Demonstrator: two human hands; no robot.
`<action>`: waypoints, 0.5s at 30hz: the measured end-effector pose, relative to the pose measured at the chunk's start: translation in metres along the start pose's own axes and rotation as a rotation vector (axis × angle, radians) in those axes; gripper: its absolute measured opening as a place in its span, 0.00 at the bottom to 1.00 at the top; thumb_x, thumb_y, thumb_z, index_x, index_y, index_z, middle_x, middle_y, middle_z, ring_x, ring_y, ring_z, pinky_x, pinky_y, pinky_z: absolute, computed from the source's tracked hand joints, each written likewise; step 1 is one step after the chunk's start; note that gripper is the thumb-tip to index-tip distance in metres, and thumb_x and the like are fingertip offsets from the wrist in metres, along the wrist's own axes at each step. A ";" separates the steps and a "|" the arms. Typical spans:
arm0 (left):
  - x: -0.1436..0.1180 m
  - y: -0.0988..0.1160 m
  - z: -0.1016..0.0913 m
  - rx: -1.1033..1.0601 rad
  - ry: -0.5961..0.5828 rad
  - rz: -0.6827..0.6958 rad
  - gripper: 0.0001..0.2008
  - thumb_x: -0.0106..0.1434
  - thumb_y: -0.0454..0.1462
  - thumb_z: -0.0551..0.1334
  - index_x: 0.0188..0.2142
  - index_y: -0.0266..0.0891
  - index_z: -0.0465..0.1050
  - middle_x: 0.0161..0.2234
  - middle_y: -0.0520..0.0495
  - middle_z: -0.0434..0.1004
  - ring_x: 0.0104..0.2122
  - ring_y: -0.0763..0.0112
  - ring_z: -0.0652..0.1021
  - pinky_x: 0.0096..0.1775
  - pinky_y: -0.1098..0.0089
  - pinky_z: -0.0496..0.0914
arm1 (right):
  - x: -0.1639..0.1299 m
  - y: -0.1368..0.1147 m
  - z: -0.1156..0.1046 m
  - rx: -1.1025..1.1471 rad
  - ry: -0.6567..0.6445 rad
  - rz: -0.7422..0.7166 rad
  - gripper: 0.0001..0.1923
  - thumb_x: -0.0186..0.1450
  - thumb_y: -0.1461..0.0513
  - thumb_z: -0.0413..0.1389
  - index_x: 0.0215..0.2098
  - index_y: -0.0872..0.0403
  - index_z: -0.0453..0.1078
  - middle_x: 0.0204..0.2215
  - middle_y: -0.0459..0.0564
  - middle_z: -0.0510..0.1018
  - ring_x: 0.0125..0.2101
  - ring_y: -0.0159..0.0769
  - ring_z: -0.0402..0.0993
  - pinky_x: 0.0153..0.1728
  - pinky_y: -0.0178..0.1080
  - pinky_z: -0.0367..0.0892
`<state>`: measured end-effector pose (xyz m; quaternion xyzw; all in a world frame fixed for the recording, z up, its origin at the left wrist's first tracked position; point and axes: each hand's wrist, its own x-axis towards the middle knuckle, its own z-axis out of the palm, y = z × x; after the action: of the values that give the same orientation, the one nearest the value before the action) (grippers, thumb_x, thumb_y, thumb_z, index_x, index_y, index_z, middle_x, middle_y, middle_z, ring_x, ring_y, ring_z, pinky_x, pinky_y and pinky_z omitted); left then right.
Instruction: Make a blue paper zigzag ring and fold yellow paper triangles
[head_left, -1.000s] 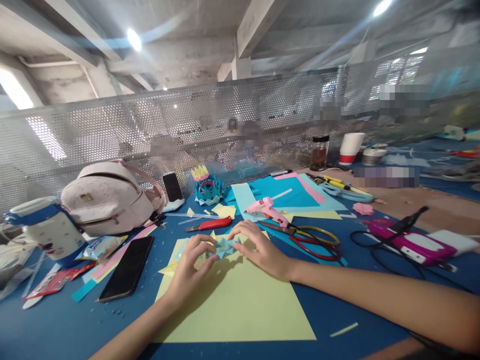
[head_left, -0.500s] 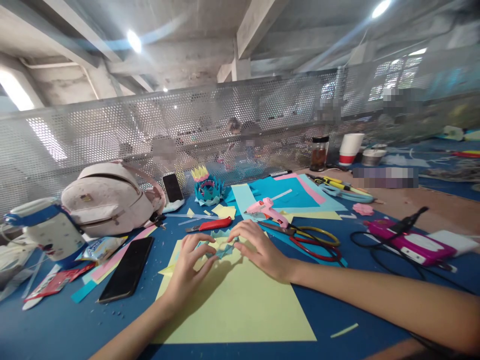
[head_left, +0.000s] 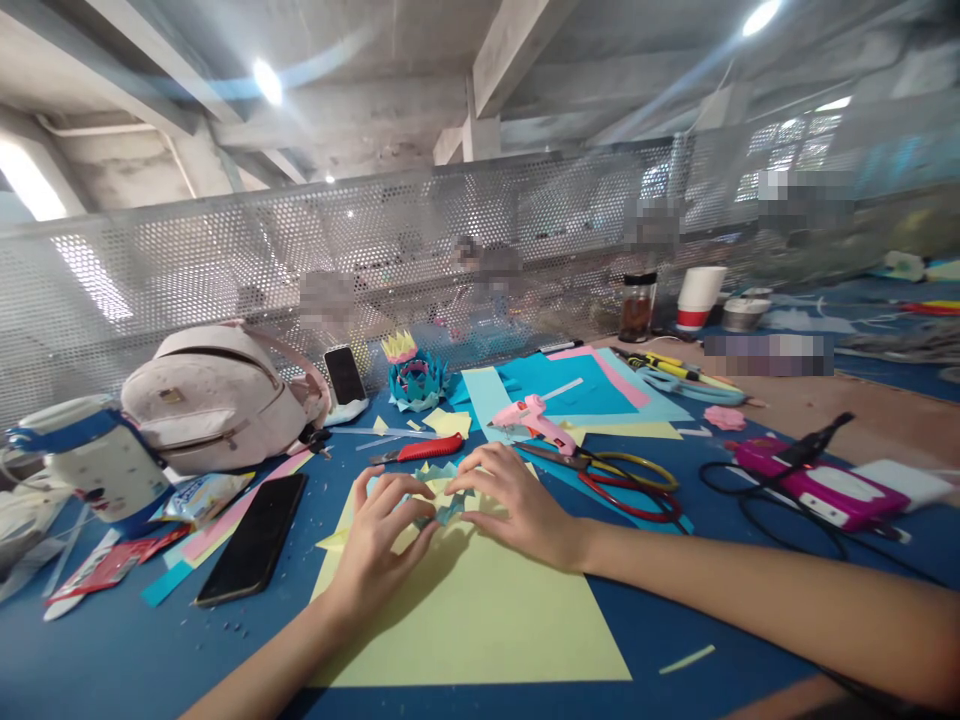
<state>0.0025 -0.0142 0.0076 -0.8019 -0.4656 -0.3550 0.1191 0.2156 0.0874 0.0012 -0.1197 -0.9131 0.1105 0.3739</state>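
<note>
A small light-blue folded paper ring with pointed edges (head_left: 451,510) rests on a large pale-yellow paper sheet (head_left: 480,630). My left hand (head_left: 382,525) curls round the ring's left side, thumb and fingers on its rim. From the right, my right hand (head_left: 521,505) holds the opposite side with bent fingers and thumb. Parts of the ring are hidden behind the fingers. Just beyond the hands lie a red utility knife (head_left: 424,449) and a pink hot glue gun (head_left: 536,420). Scissors (head_left: 630,480) with yellow and red handles lie to the right.
A blue paper crown-like piece (head_left: 416,382) stands at the back. On the left are a phone (head_left: 253,540), a backpack (head_left: 214,400) and a bottle (head_left: 105,465). A magenta device (head_left: 832,485) with a black cable lies right. A perforated metal screen (head_left: 420,230) borders the table.
The fingers of both hands have shifted slightly on the paper ring, the right hand's fingertips moving a little leftward. Everything else on the table looks unmoved.
</note>
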 end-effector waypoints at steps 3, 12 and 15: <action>0.001 0.003 -0.002 -0.044 -0.031 0.000 0.04 0.68 0.31 0.59 0.38 0.42 0.69 0.38 0.52 0.77 0.40 0.67 0.76 0.56 0.56 0.52 | 0.000 0.000 0.001 -0.009 0.001 -0.008 0.11 0.67 0.60 0.61 0.48 0.48 0.71 0.44 0.50 0.72 0.47 0.43 0.64 0.49 0.44 0.58; 0.001 0.014 -0.002 -0.197 -0.260 0.050 0.10 0.72 0.34 0.55 0.51 0.45 0.70 0.43 0.50 0.78 0.42 0.65 0.75 0.56 0.56 0.53 | 0.000 0.001 0.003 0.128 -0.040 0.181 0.06 0.68 0.59 0.59 0.40 0.52 0.69 0.28 0.42 0.72 0.30 0.32 0.68 0.34 0.35 0.59; 0.000 0.015 -0.001 -0.225 -0.273 0.073 0.11 0.72 0.34 0.55 0.51 0.45 0.70 0.43 0.50 0.79 0.41 0.65 0.75 0.56 0.56 0.56 | 0.000 0.000 0.002 0.191 -0.100 0.329 0.09 0.70 0.57 0.56 0.36 0.53 0.65 0.26 0.41 0.73 0.27 0.30 0.68 0.29 0.33 0.57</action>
<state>0.0147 -0.0228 0.0107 -0.8673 -0.4053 -0.2882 -0.0226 0.2144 0.0870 -0.0002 -0.2258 -0.8839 0.2621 0.3146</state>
